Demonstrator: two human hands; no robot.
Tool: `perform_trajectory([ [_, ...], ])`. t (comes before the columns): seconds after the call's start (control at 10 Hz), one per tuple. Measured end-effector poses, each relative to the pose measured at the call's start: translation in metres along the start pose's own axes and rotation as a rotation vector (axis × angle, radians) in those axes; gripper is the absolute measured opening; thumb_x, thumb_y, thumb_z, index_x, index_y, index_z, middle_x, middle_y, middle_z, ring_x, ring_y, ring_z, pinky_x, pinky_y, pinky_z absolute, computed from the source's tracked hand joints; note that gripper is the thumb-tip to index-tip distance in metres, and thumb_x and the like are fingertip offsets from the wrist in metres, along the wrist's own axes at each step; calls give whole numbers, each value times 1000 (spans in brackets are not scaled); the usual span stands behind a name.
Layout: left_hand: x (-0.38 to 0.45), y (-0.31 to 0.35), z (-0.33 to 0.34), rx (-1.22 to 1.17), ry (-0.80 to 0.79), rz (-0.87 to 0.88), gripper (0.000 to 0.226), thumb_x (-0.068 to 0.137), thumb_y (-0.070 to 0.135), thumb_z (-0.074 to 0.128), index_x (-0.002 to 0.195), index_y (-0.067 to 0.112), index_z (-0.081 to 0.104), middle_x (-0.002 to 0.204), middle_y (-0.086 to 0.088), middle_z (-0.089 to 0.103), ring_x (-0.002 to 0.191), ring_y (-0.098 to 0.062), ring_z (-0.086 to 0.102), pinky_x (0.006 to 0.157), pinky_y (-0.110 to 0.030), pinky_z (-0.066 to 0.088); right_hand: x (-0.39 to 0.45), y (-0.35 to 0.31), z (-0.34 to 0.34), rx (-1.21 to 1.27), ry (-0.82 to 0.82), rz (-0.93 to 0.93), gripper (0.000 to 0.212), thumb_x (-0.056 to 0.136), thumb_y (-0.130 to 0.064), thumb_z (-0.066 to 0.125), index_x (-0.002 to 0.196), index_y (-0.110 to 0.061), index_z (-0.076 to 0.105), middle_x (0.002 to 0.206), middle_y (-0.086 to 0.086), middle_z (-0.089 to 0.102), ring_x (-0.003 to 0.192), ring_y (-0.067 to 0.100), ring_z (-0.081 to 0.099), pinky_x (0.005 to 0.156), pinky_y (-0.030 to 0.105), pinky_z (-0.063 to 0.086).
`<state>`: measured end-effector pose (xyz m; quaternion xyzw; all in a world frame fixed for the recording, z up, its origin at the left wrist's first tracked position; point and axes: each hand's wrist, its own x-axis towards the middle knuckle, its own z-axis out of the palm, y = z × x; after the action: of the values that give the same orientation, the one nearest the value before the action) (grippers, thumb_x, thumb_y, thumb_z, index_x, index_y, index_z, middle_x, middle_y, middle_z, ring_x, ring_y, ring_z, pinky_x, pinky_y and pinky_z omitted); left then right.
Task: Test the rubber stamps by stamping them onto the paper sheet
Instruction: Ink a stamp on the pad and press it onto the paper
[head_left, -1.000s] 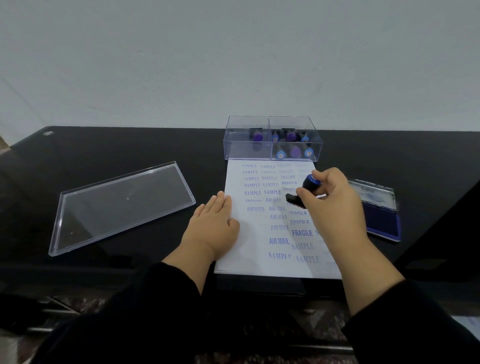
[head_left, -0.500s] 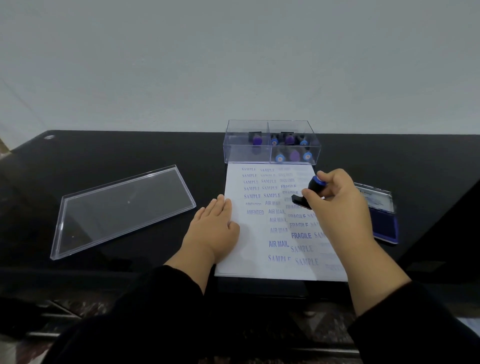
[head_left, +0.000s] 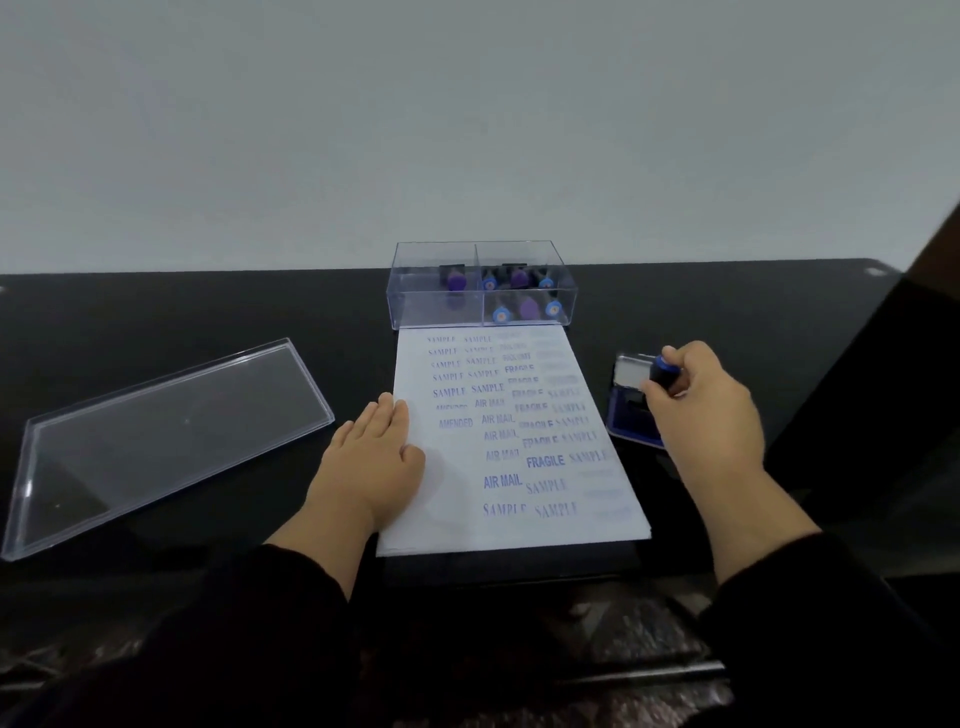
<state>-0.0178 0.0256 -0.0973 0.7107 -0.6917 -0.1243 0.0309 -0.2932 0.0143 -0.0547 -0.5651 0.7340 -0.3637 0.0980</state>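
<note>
Black table (head_left: 208, 322): one paper sheet (head_left: 457, 525), two hands, one stamp (head_left: 664, 371).

Blue ink on white, set against black.

The paper sheet (head_left: 457, 499) is white, patterned with rows of blue stamped words: SAMPLE, AIR MAIL, FRAGILE, AMENDED, some dark, some faded. The tabletop (head_left: 182, 312) is glossy black. At 12 o'clock of the sheet, the clear box (head_left: 480, 291) shows purple and light blue stamp tops. At 3 o'clock, the ink pad (head_left: 626, 410) is deep blue with a pale lid, and the stamp (head_left: 665, 371) has a blue and black knob. At 9 o'clock, the lid (head_left: 156, 436) is colourless. Both sleeves are black.
</note>
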Motion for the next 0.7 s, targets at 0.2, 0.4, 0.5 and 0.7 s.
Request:
perform_trajectory([
  [0.2,1,1,1,-2,15,-3,56,100,24,18,153,15,-1,160,-1,-9,147,-12,-5,119,-31,-2,-5,6,7,-81,6,0,19,93,-20,55,111,-20,51,89,3,57,73,22,45,55,29,32],
  [0.4,0,1,1,-2,13,-3,57,100,24,18,153,15,-1,160,-1,-8,147,-12,-5,119,-31,-1,-3,7,8,-82,10,20,18,93,-19,54,109,-21,49,86,-2,51,73,22,46,51,28,28],
  [0.5,0,1,1,-3,10,-3,57,100,25,17,153,15,-2,160,-1,-8,147,-12,-5,119,-31,-1,-3,5,9,-84,18,22,19,93,-18,53,111,-21,49,86,-2,50,73,22,45,50,28,27],
  [0.7,0,1,1,5,5,-4,56,100,25,17,153,15,-1,160,-1,-8,147,-12,-4,119,-31,-1,-7,8,11,-85,23,-7,16,92,-16,53,107,-20,48,87,-1,51,72,21,47,54,28,35],
])
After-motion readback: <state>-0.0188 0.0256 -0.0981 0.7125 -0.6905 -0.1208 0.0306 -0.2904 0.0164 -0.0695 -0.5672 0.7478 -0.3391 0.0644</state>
